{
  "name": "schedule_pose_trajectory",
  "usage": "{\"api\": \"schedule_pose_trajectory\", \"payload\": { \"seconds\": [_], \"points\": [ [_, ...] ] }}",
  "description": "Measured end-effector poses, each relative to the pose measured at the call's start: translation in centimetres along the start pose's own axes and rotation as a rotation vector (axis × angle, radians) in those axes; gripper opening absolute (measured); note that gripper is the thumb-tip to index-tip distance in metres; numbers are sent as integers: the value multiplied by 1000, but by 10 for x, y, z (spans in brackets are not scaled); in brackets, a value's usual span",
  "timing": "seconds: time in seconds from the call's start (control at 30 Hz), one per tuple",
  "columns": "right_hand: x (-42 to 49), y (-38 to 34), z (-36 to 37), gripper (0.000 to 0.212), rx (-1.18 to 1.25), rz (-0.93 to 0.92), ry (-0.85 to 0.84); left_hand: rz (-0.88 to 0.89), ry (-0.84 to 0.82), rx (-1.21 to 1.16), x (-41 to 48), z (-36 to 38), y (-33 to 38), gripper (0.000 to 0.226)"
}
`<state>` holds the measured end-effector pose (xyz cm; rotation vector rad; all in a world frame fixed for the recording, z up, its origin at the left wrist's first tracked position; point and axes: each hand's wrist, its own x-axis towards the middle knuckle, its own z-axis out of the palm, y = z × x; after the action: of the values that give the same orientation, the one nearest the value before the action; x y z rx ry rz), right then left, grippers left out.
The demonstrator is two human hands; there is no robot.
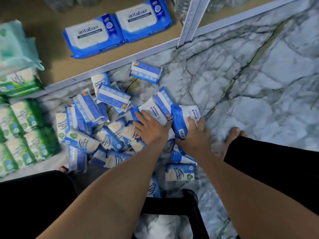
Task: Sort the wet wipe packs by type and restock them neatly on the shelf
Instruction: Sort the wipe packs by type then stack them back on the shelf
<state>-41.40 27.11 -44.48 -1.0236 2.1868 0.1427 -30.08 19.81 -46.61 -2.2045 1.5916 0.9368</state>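
Several blue and white wet wipe packs (96, 128) lie in a loose heap on the marble floor. My left hand (151, 128) grips a large blue Antabax pack (155, 111) at the heap's right side. My right hand (196, 135) grips a second large Antabax pack (185, 118) right beside it. Two large Antabax packs (119, 26) lie flat, side by side, on the brown shelf board (55, 66). Green wipe packs (25, 128) stand in rows at the left.
A grey metal shelf upright (191, 19) and the shelf's front rail (110, 63) border the floor. Black trouser legs and a bare foot (233, 135) sit at the right. A black stool frame (172, 209) is below me. Open marble floor (259, 83) spreads to the right.
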Motion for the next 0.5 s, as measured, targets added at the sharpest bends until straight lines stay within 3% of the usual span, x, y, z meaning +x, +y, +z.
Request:
{"api": "schedule_pose_trajectory", "payload": {
  "seconds": [0.17, 0.27, 0.5],
  "points": [
    [0, 4, -1, 105, -15, 13, -12, 91, -41, 149, 3, -10, -1, 118],
    [-1, 0, -4, 96, -15, 10, -1, 107, -17, 288, -2, -14, -12, 113],
    [-4, 3, -14, 83, -13, -11, 19, 122, 13, 285, -5, -20, -35, 124]
  ]
}}
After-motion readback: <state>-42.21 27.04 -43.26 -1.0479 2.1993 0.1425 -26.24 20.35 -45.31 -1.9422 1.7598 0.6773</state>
